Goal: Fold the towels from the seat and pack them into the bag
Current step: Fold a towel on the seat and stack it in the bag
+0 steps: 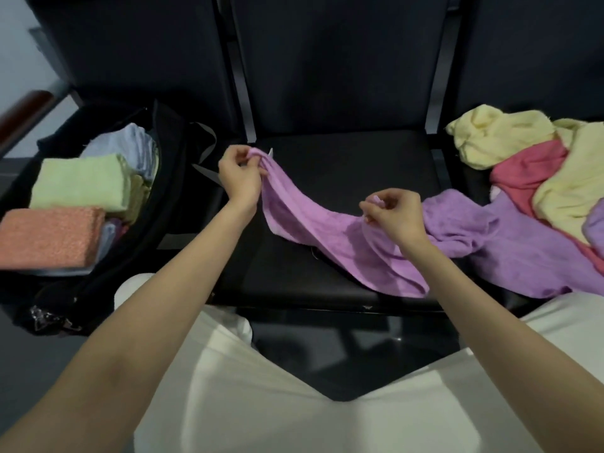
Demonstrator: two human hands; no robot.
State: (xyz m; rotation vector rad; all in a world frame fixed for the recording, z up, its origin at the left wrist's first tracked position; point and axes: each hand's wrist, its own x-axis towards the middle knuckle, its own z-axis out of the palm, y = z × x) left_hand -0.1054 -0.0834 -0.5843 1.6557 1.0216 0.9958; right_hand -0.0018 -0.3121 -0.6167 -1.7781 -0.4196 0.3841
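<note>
Pink-lilac towel (313, 223), pinched at two edge points by left hand (240, 178) and right hand (394, 214) above the black seat (353, 158), may slip crooked if either pinch loosens.

On the middle seat (343, 165) lies one towel (310, 220); the bag (170, 197) holding folded towels (78, 188) sits at nine o'clock, the unfolded pile (529, 178) at three o'clock.

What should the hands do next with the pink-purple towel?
Probably pull the two pinched corners apart and lay it flat on the middle seat. The left hand and right hand each pinch an edge of the pink-purple towel, but it sags twisted and bunched between them, so it cannot be folded neatly yet.
</note>
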